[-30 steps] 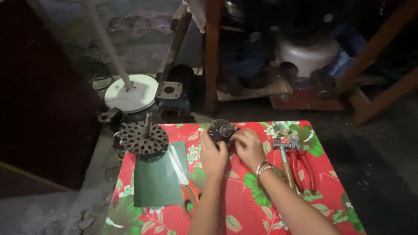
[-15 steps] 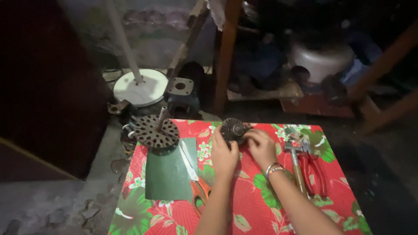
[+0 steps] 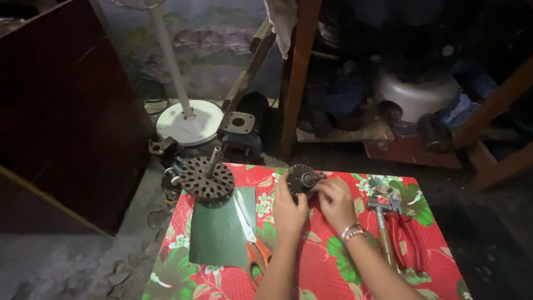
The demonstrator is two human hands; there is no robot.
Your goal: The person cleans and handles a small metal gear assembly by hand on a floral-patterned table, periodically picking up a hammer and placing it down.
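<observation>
A small round dark metal motor part [image 3: 301, 178] stands on edge near the far side of a table covered with a red flowered cloth [image 3: 316, 266]. My left hand [image 3: 288, 211] grips it from the near left side. My right hand [image 3: 335, 199], with a beaded bracelet on the wrist, holds it from the right, fingers on its edge. Both forearms reach in from the bottom of the view.
A slotted round rotor with a shaft [image 3: 206, 176], a dark green sheet [image 3: 219, 233] and orange-handled scissors [image 3: 252, 241] lie left of my hands. A hammer [image 3: 382, 222] and red-handled pliers [image 3: 405, 239] lie right. A white fan base [image 3: 190, 121], motors and wooden posts stand behind.
The camera view has shifted slightly, so the table sits lower and more to the right. My hands stay on the round motor part in about the same grip.
</observation>
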